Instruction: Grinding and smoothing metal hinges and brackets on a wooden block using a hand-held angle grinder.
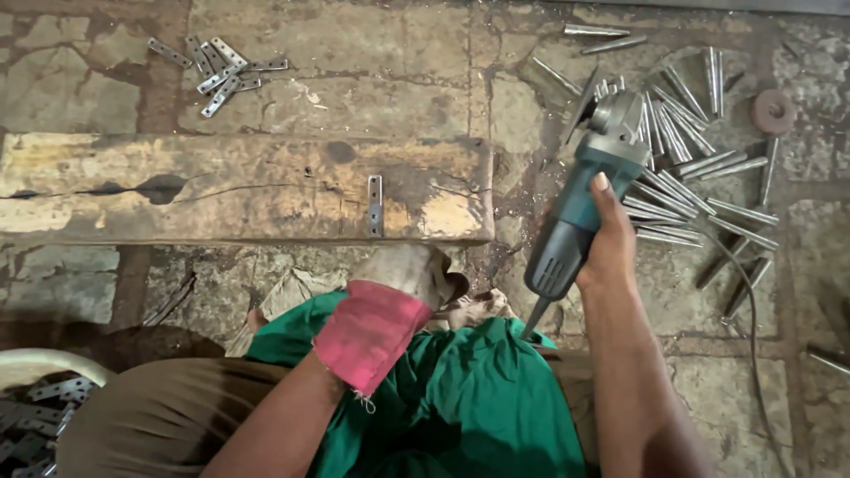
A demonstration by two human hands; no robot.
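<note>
My right hand (609,241) grips a teal and grey angle grinder (586,190), its disc end raised over the floor to the right of a worn wooden plank (221,186). A small flat metal strip with holes (374,205) lies upright across the plank's right part. My left hand (403,270) wears a dirty glove with a pink cloth (370,332) wrapped round the wrist, and hovers just below the plank's front edge, near the strip. It holds nothing that I can see. A green cloth (460,398) covers my lap.
A heap of tapered metal pieces (686,168) lies on the stone floor at the right, beside a spare grinding disc (773,111). Several perforated strips (221,69) lie beyond the plank. A pale basin rim (53,361) with more strips sits at lower left.
</note>
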